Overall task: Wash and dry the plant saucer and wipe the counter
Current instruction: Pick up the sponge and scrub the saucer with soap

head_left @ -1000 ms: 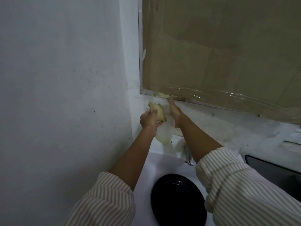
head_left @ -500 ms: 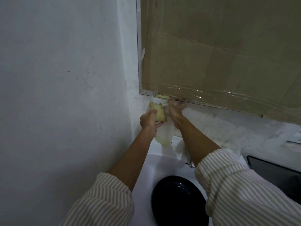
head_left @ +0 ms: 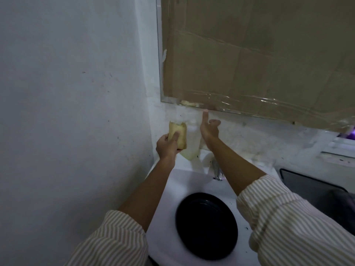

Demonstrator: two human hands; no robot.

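A round black plant saucer [head_left: 206, 225] lies in the white sink basin [head_left: 169, 198] below my arms. My left hand [head_left: 167, 144] is shut on a yellow sponge [head_left: 179, 137], held up by the wall with white foam on its top edge. A translucent bottle [head_left: 192, 145] with yellowish liquid at its bottom stands between my hands, right of the sponge. My right hand [head_left: 209, 129] is beside the bottle with fingers apart, its index finger pointing up to the mirror's lower edge, and holds nothing.
A mirror covered with cardboard [head_left: 249, 54] and clear tape hangs above. The chrome tap [head_left: 217, 170] stands behind the basin under my right forearm. A white wall [head_left: 67, 112] closes the left side. A dark tray [head_left: 317, 191] sits on the counter at right.
My right hand has come off the bottle's top and spread its fingers to the right of it. The sponge has shifted slightly left and now shows foam on top.
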